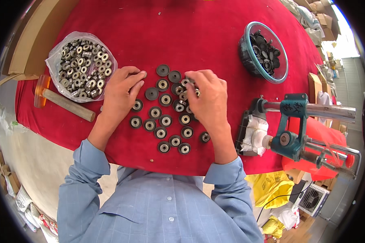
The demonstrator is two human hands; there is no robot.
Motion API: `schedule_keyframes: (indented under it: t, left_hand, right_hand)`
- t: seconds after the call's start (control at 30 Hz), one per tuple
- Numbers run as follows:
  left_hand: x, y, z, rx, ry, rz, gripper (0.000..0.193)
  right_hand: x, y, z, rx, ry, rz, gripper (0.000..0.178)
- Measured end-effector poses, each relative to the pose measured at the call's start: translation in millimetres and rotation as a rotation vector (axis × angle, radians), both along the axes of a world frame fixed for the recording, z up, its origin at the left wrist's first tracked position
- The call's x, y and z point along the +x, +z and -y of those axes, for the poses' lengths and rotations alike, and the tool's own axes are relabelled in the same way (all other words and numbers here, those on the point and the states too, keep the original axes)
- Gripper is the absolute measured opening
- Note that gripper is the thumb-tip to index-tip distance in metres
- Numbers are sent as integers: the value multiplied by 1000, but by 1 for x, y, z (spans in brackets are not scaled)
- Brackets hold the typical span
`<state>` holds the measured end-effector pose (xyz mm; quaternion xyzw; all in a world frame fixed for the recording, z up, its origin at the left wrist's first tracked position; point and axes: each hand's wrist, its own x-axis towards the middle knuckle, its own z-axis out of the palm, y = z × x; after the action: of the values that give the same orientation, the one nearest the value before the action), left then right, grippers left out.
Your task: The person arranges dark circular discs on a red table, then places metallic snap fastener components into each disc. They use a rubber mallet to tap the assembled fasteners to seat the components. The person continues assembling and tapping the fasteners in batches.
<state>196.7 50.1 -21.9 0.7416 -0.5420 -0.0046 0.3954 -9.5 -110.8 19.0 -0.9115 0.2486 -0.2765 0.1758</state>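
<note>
On the red cloth between my hands lie several black round caps (151, 93), many with a silver ball bearing seated inside, such as a capped bearing (165, 120). My left hand (118, 91) hovers at the left of this group, thumb and forefinger apart, nothing visible between them. Over the upper right of the group, my right hand (210, 99) has its fingers closed around a small ball bearing (185, 82). Beneath those fingers, loose bearings (179, 106) cluster on and beside the caps; the palm partly hides them.
A bag-lined bowl of bearings (84, 69) stands at left, beside a wooden-handled mallet (69, 104) and a cardboard box (34, 40). Far right is a clear bowl (286, 60) holding black caps. A green hand press (290, 129) stands at the right edge.
</note>
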Motion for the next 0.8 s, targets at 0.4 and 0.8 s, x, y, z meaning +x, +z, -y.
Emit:
schedule_keyframes:
  t: [0.4,0.8]
  left_hand:
    - [-10,16,2,-56,-8,-196,16]
    - [-33,13,-10,-29,-168,108,24]
  right_hand:
    - [8,-9,3,-102,37,-165,17]
    - [20,-9,1,-57,17,84,12]
